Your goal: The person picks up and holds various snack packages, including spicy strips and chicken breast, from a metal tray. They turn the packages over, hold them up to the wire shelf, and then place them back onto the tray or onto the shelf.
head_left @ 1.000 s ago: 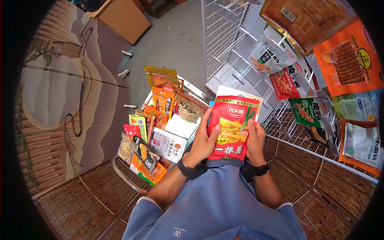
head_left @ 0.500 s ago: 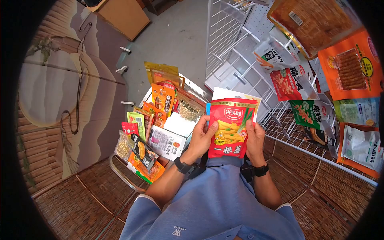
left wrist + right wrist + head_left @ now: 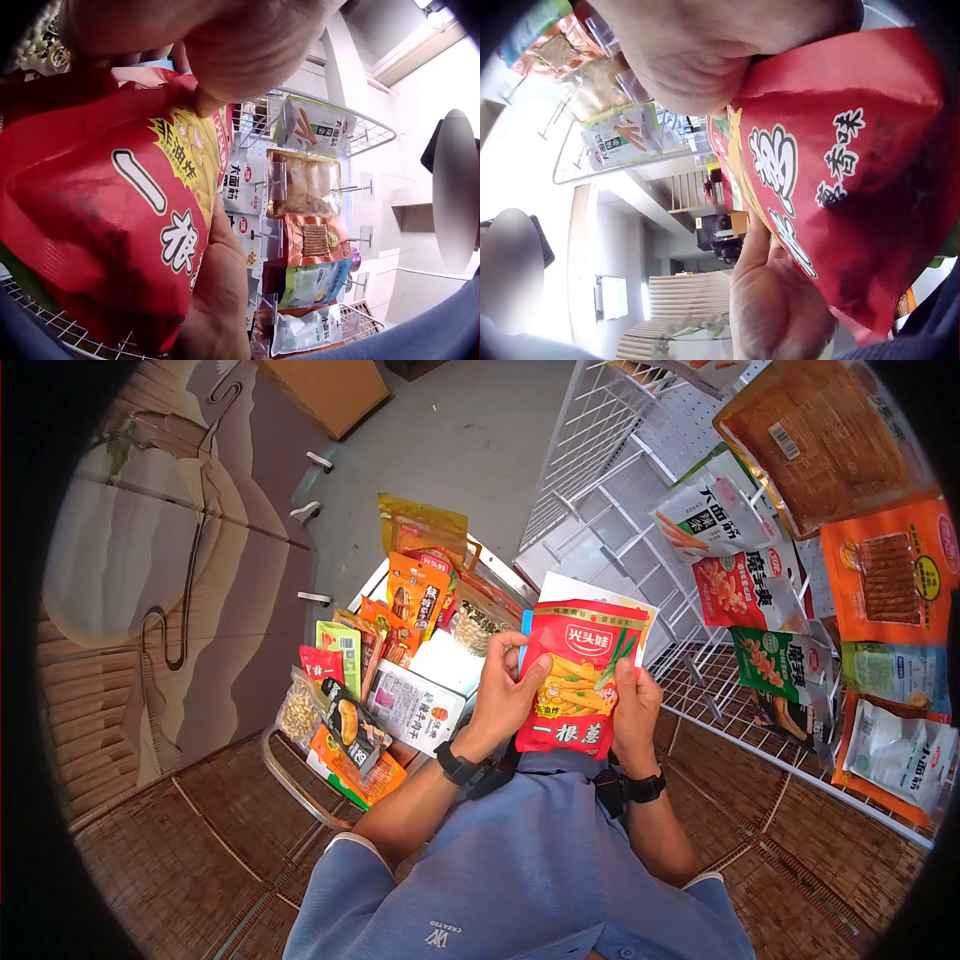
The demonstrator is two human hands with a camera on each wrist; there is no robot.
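Note:
Two hands hold a red snack bag [image 3: 568, 690] upright in front of the blue shirt, its printed face towards the head camera. The left hand [image 3: 500, 698] grips its left edge, thumb across the front. On the right edge, the right hand [image 3: 636, 712] grips with its thumb on the front. Behind the red bag, a white-topped package and a blue edge show; how many packages are in the stack cannot be told. In the left wrist view the red bag [image 3: 105, 202] fills the left side, and in the right wrist view the red bag [image 3: 847, 165] bulges at the right.
A white wire rack [image 3: 700, 690] with hanging snack bags, among them a green one [image 3: 768, 660] and an orange one [image 3: 890, 575], stands at the right. At the left, a metal-framed cart [image 3: 300, 790] holds several packages, including a white one [image 3: 412, 705]. A patterned partition [image 3: 130, 610] stands beyond.
The head view has shifted slightly, so the rack sits lower and further right. The left fingers have risen a little at the bag's upper left edge; both hands still hold it.

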